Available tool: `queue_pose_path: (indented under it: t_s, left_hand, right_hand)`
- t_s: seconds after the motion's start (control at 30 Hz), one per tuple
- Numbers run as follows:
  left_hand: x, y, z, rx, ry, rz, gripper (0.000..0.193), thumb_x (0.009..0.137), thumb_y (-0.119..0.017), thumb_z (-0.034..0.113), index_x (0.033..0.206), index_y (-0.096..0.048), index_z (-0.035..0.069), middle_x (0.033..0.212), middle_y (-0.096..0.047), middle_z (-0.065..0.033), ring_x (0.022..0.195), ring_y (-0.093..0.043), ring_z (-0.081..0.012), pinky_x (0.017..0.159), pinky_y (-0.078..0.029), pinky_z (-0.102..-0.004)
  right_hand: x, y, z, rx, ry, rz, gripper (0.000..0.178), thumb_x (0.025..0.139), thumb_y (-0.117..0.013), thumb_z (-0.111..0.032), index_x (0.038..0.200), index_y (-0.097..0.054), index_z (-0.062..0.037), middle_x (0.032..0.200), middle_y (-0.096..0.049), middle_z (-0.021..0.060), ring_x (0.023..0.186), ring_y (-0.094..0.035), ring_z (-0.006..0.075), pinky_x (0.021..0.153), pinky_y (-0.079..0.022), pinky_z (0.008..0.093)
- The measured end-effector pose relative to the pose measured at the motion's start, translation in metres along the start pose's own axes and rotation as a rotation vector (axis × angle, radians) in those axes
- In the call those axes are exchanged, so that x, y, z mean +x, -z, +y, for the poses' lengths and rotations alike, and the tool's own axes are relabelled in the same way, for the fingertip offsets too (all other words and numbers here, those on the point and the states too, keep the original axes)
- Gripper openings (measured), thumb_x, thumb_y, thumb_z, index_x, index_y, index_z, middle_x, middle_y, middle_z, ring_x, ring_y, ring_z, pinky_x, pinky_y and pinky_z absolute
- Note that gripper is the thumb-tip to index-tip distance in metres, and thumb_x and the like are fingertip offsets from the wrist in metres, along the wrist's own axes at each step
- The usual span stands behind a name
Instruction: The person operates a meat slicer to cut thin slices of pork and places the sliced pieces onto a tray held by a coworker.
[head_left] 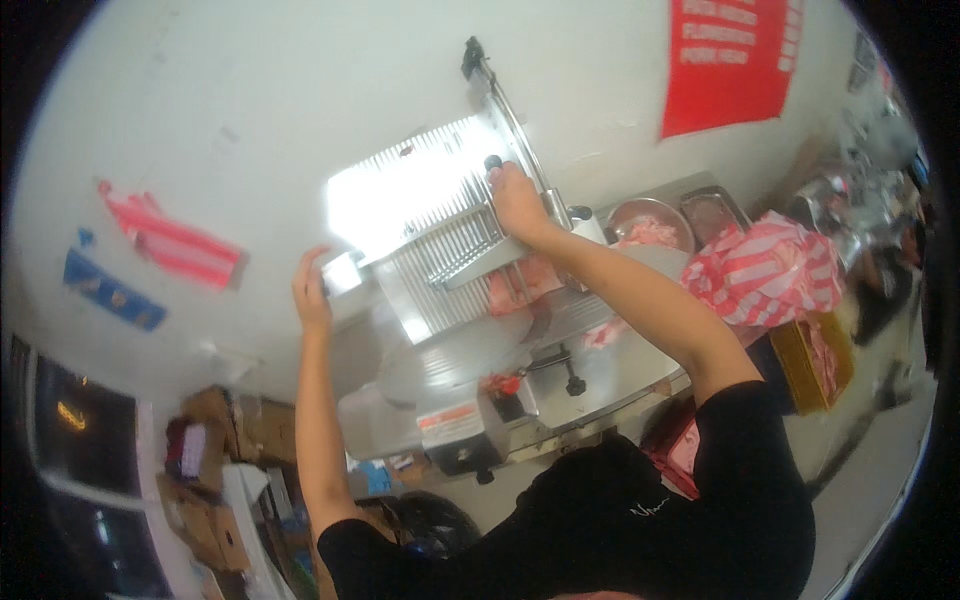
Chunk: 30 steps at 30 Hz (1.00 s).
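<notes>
A metal meat slicer (445,372) with a ribbed, shiny carriage (430,305) stands on the counter before me. My right hand (518,203) is closed on the black-knobbed handle of the toothed meat pusher (480,262). Raw pink meat (522,284) lies against the pusher, partly under my right forearm. At the carriage's left side, my left hand (312,291) curls around a dark handle, mostly hidden by the fingers. A metal guide rod (512,120) rises behind my right hand.
Right of the slicer stand a metal bowl of meat (650,228) and a red-and-white striped plastic bag (775,268). A yellow box (818,360) sits below the bag. Cardboard boxes (215,520) are stacked at lower left. Behind the slicer is a white wall (270,110).
</notes>
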<state>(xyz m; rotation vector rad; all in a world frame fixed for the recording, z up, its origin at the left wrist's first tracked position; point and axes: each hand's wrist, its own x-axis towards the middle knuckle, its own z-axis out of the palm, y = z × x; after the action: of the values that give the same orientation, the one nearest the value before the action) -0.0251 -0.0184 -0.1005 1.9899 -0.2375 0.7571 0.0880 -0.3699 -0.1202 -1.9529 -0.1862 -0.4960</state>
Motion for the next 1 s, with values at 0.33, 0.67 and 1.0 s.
queue_pose_path:
  t_s: [0.33,0.67,1.0]
  left_hand:
    - [-0.003,0.091,-0.062,0.215,0.027,-0.084,0.042,0.098,-0.043,0.034,0.111,-0.065,0.0,0.094,-0.065,-0.0045,0.082,-0.059,-0.0118,0.068,-0.047,-0.0252]
    - [0.018,-0.059,0.021,-0.052,0.13,-0.306,0.047,0.096,-0.045,0.032,0.138,-0.047,0.01,0.11,-0.054,-0.0025,0.085,-0.049,-0.0079,0.074,-0.045,-0.0235]
    - [0.02,-0.126,0.05,-0.048,0.06,-0.166,0.046,0.086,-0.041,0.017,0.129,-0.055,0.008,0.065,-0.046,0.002,0.056,-0.039,-0.0078,0.051,-0.035,-0.0262]
  right_hand:
    - [-0.024,-0.065,-0.033,0.14,0.055,-0.084,0.028,0.095,-0.047,-0.02,0.105,-0.052,0.0061,0.1,-0.061,0.0329,0.098,-0.058,0.0498,0.086,-0.044,0.0542]
    - [-0.004,0.11,0.052,0.316,-0.174,-0.133,0.059,0.083,-0.065,-0.026,0.134,-0.052,0.0009,0.122,-0.061,0.0227,0.116,-0.057,0.0342,0.096,-0.045,0.0397]
    - [-0.213,0.307,0.211,0.387,-0.256,0.635,0.024,0.091,-0.057,-0.007,0.114,-0.064,-0.0032,0.114,-0.064,0.0048,0.1,-0.059,0.0148,0.087,-0.045,0.0271]
